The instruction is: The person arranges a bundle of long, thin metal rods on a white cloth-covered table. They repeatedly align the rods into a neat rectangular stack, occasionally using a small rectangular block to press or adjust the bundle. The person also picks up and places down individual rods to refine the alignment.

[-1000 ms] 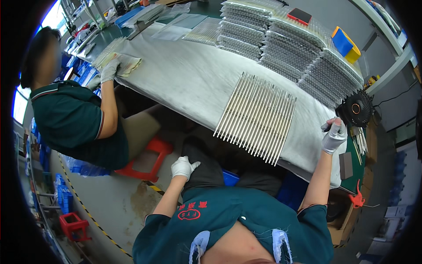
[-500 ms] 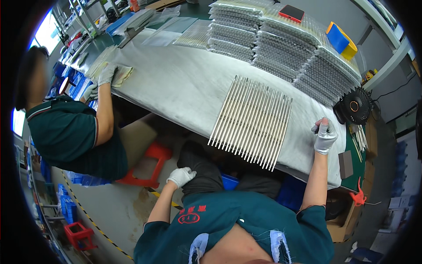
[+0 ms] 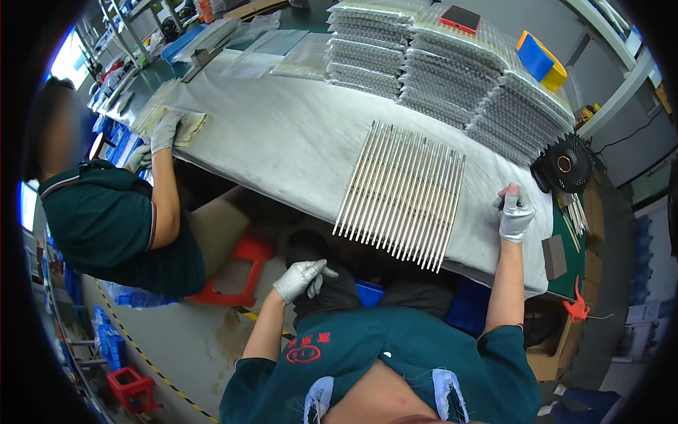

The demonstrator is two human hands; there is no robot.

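I see slim metal rods (image 3: 401, 194) lined up side by side on the cloth-covered worktop (image 3: 282, 127). Gloved right hand (image 3: 516, 215) over the worktop, right of the rods, fingers (image 3: 510, 193) curled; gloved left hand (image 3: 299, 280) near the lap (image 3: 337, 291). Bubble-wrap stacks (image 3: 452, 81) behind, black fan (image 3: 565, 164) at right, co-worker (image 3: 106, 219) at left.

A row of rods (image 3: 401, 196) lies on the table (image 3: 268, 131), left of the fingers of the right hand (image 3: 516, 219). Behind these fingers stand bubble-wrap stacks (image 3: 446, 83), a flat device (image 3: 460, 19) on the middle one and a tape roll (image 3: 542, 61) on the right one; a fan (image 3: 567, 164) stands behind the fingers, to the right. Left of the fingers of the left hand (image 3: 300, 280) are a stool (image 3: 254, 254) and, farther left, a co-worker (image 3: 106, 219).
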